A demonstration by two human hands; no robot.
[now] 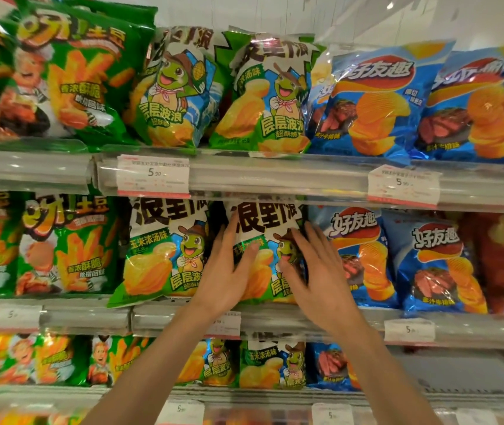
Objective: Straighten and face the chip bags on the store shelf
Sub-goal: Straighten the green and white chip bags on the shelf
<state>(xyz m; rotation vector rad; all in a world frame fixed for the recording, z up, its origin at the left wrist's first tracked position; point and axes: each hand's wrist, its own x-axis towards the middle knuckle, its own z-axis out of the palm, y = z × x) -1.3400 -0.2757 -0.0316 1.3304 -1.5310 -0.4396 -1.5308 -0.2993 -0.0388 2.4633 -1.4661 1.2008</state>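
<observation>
On the middle shelf, right in front of the person, stands a glossy green-and-white chip bag with a cartoon turtle in a brown hat [264,240], upright and facing out, its top edge tucked under the clear plastic price rail [275,179] of the shelf above. Both hands lie flat against its front. The left hand [229,268] reaches up from below with fingers straight and slightly spread, palm on the left half of the bag, thumb angled toward the middle. The right hand [312,268] mirrors it on the right half, fingers straight and pointing up and left, covering part of the turtle; neither hand curls round anything. Both bare forearms rise from the bottom of the view, converging on the bag. Just to the left stands a matching turtle bag [161,250], tilted, its lower corner hanging over the shelf lip. To the right are shiny blue bags printed with ridged chips and steak [358,256], and far left green bags showing fries [63,243]. White price tags [152,174] reading 5.90 sit in the rail above.
</observation>
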